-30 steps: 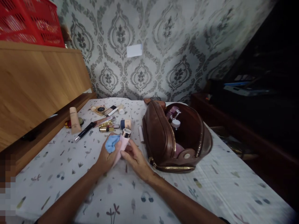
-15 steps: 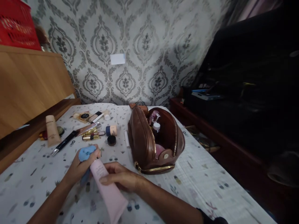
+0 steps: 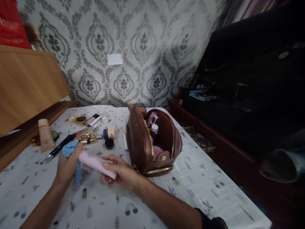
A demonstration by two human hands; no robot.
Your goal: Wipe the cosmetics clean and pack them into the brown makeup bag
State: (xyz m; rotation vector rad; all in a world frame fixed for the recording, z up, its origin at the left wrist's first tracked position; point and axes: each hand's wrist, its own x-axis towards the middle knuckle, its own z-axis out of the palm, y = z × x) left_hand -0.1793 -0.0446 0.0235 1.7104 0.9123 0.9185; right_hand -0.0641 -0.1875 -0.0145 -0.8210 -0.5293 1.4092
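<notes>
A pink squeeze tube lies tilted between my two hands, above the patterned cloth. My right hand is closed round its flat lower end, thumb on top. At the other end, my left hand grips a blue cloth pressed to the tube's cap end; part of the cloth hangs below the fingers. The cap itself is hidden. To the right of my hands stands a brown makeup bag, unzipped, with a white-capped bottle, a pink bottle and a round pink item inside.
A beige tube, a black pen-like tube, gold lipsticks, a blue-and-peach jar and a black round pot lie on the left. A white stick touches the bag's side. A wooden cabinet borders the left.
The pink tube has swung from steep to nearly level and moved up and left with my hands. My left hand now holds the cloth farther left. The view has shifted slightly right.
</notes>
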